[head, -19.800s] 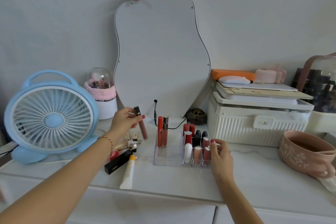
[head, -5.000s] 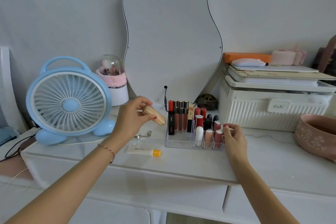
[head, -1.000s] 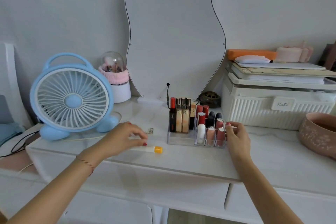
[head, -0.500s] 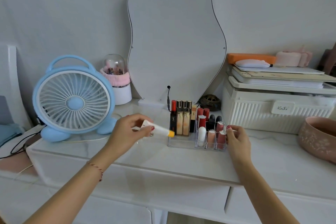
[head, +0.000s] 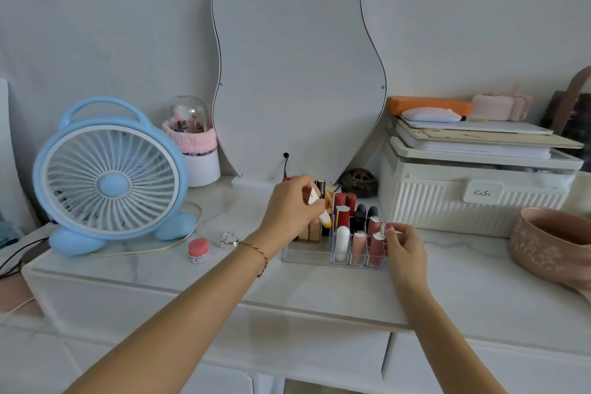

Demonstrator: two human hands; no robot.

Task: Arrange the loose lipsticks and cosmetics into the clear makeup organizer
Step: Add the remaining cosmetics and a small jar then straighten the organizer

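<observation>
Your left hand (head: 292, 206) is pinching the white tube (head: 319, 206) with the yellow cap pointing down, over the open left tray of the clear organizer (head: 307, 257) — among the tall lip glosses there. Your right hand (head: 403, 246) has its fingers curled against the organizer's right end, touching a front lipstick (head: 374, 245), while a small pink jar (head: 198, 250) sits loose on the table (head: 319, 294) to the left.

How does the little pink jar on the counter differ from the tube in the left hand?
The pink jar is short and round; the white tube is long and slim. The jar sits loose on the counter; the tube is held by the left hand, orange cap down, over the clear organizer.
</observation>
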